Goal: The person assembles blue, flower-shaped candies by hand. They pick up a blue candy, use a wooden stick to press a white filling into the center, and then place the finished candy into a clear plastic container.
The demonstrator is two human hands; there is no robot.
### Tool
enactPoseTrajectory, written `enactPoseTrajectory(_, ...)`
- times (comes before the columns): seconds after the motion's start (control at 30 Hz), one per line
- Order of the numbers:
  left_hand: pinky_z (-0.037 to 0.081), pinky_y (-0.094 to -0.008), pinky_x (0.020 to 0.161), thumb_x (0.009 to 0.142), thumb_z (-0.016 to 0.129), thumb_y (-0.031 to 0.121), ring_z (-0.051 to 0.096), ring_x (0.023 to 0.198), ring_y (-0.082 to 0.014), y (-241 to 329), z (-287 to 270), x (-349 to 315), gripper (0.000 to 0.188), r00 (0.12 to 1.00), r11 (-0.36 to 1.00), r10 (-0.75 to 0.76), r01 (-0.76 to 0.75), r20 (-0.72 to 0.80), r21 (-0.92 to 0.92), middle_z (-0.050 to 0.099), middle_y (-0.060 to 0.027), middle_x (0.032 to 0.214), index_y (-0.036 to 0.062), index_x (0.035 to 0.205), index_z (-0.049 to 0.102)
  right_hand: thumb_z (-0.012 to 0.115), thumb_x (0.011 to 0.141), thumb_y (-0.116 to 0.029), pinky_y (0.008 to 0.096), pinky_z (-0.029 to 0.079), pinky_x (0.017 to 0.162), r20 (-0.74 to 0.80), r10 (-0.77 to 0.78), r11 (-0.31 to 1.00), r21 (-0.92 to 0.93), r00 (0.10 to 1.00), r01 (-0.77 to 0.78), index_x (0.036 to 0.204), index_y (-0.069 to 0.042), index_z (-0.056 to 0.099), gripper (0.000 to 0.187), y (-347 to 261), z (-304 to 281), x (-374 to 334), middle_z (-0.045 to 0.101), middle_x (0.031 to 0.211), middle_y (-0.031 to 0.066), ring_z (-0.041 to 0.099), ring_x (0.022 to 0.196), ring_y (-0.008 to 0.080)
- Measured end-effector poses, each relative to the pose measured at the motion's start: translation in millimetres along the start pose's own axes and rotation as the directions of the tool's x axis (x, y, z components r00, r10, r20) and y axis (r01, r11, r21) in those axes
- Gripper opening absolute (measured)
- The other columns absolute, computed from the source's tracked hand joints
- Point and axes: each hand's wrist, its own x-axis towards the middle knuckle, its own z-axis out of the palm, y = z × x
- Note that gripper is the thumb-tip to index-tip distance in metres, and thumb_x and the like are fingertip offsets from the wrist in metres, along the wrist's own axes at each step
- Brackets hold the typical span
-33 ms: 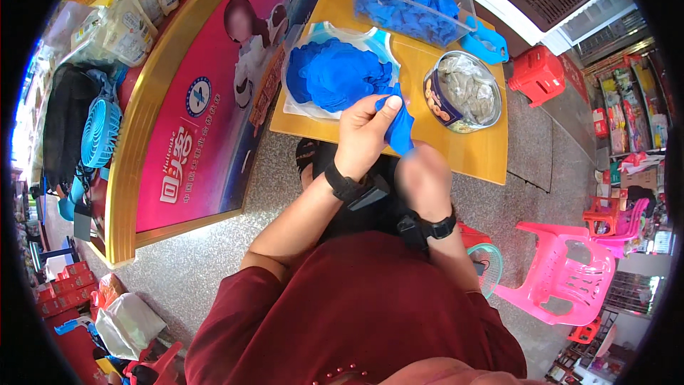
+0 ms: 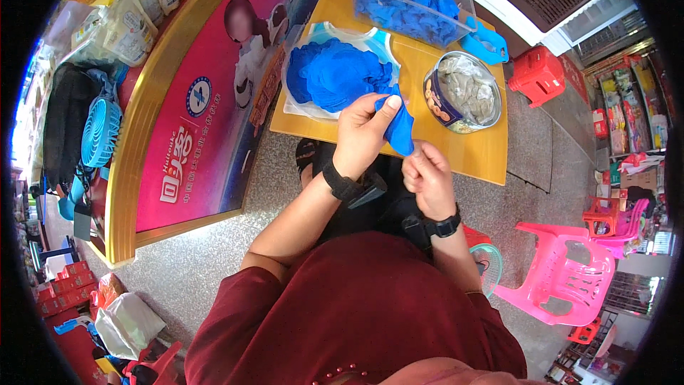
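Observation:
My left hand [image 2: 362, 128] is closed, thumb pressed on a small blue piece that looks like cloth [image 2: 401, 132]. The piece hangs down toward my right hand [image 2: 429, 178]. The right hand's fingers are curled with the thumb against them, right beside the piece's lower tip. Whatever may lie in that pinch is hidden or too small to see. Just beyond the left hand, a heap of similar blue pieces [image 2: 331, 75] lies on a whitish plastic bag [image 2: 381, 43] on the yellow table [image 2: 456, 153].
A clear plastic bin [image 2: 463, 0] of blue pieces stands at the table's back. A round tin [image 2: 445, 110] with a crumpled plastic liner and a blue holder [image 2: 486, 44] sit at right. A pink counter [image 2: 192, 142], red stool [image 2: 538, 75] and pink chair [image 2: 559, 271] stand around.
My right hand was smeared by motion and is now sharp, slightly lower, with its fingers curled. The left hand keeps its grip on the blue piece, almost unmoved.

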Motion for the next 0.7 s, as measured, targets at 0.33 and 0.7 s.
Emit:
enactPoseTrajectory(0.33, 0.030, -0.0415, 0.107, 0.092, 0.064, 0.017, 0.033, 0.138, -0.0286, 26.2, -5.5, 1.0, 0.015, 0.784, 0.592, 0.442, -0.620, 0.436, 0.516, 0.039, -0.0148, 0.148, 0.0125, 0.102, 0.074, 0.058, 0.098, -0.022, 0.0196, 0.035, 0.056, -0.004, 0.008, 0.845, -0.534, 1.000, -0.009, 0.103, 0.000, 0.066, 0.024, -30.2, -18.7, -10.8, 0.049, 0.069, -0.0050, 0.043, 0.061, 0.0039)
enactPoseTrajectory(0.7, 0.047, -0.0292, 0.093, 0.096, 0.057, 0.011, 0.056, 0.115, -0.0174, 1.4, 11.8, 2.4, 0.023, 0.967, 0.962, 0.252, -0.254, 0.032, 0.096, 0.056, -0.0153, 0.132, -0.0018, 0.115, 0.063, 0.062, 0.096, -0.018, 0.0196, 0.038, 0.056, -0.093, -0.307, 0.796, -0.571, 0.947, 0.202, 0.106, 0.002, 0.067, 0.023, 0.7, -22.7, -6.6, 0.055, 0.074, -0.0033, 0.047, 0.063, 0.0037)
